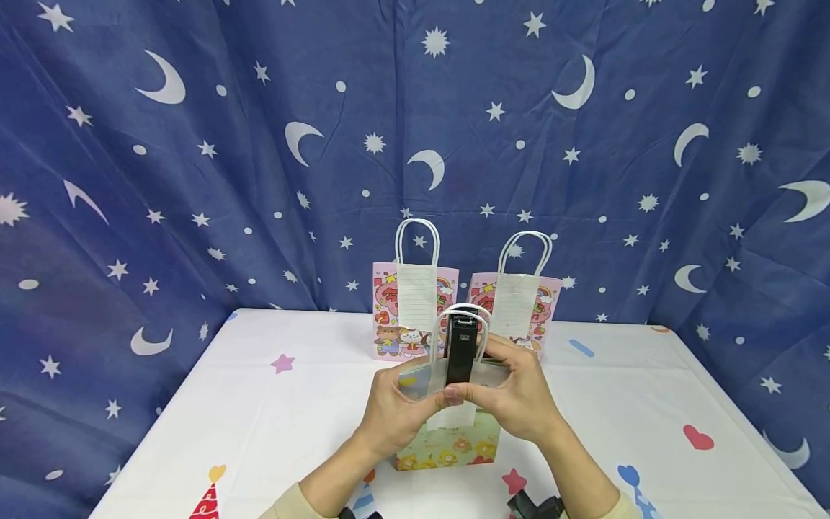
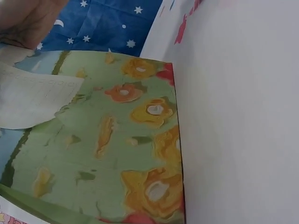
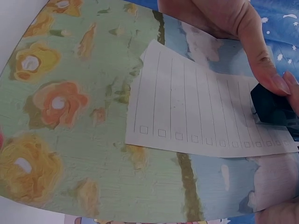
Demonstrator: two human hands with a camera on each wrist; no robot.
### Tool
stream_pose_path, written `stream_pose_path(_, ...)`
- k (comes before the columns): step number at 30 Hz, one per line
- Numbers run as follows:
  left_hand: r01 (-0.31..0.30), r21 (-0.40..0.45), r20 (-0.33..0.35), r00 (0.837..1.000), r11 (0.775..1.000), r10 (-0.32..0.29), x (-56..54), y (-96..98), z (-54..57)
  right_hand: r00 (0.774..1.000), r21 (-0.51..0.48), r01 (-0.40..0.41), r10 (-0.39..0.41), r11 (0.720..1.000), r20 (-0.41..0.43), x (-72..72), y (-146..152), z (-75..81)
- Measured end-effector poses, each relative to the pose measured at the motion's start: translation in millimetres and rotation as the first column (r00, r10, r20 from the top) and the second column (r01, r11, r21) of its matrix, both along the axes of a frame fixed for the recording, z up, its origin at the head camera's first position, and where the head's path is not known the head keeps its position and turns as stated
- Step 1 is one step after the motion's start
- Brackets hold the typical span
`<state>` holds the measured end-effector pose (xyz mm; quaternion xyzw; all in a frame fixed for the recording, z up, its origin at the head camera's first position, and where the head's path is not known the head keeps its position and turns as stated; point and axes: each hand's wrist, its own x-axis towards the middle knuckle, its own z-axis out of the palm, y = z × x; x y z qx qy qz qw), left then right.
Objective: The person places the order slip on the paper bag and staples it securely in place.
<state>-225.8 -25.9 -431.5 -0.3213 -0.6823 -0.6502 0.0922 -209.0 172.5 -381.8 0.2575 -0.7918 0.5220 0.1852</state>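
Note:
A black stapler (image 1: 462, 349) stands upright at the mouth of a green and blue flowered paper bag (image 1: 447, 450) with white rope handles. A lined paper slip (image 3: 187, 102) lies on the bag's front, with the stapler's dark end over its upper part. My left hand (image 1: 395, 407) and my right hand (image 1: 519, 389) grip from either side, thumbs meeting on the stapler's lower end. Their other fingers are mostly hidden behind the bag. In the left wrist view, the flowered side fills much of the frame, with part of the right hand at the upper left.
Two pink cartoon paper bags (image 1: 415, 346) (image 1: 547, 288) stand behind, each with a lined slip and white handles. The white patterned tablecloth (image 1: 311, 411) spreads around them. A blue curtain (image 1: 363, 144) with moons and stars hangs at the back.

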Motion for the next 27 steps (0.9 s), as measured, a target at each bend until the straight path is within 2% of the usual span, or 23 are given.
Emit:
stream_pose_path(15, 0.000, -0.007, 0.033, 0.999, 1.000, 0.000, -0.1, -1.2, 1.2, 1.000, 0.011, 0.018, -0.018, 1.000, -0.025, 0.0, -2.2, -0.3)
stream_pose_path(23, -0.008, -0.002, 0.004, 1.000, 1.000, 0.008, -0.9, -0.7, 0.6, 0.999, 0.001, 0.026, -0.026, 1.000, -0.029, -0.3, -3.6, -0.7)
stream_pose_path(27, -0.024, -0.023, 0.036, 0.999, 0.999, 0.025, -1.1, -1.0, 2.1, 1.000, 0.009, 0.013, -0.013, 1.000, -0.005, -1.1, -1.9, 0.2)
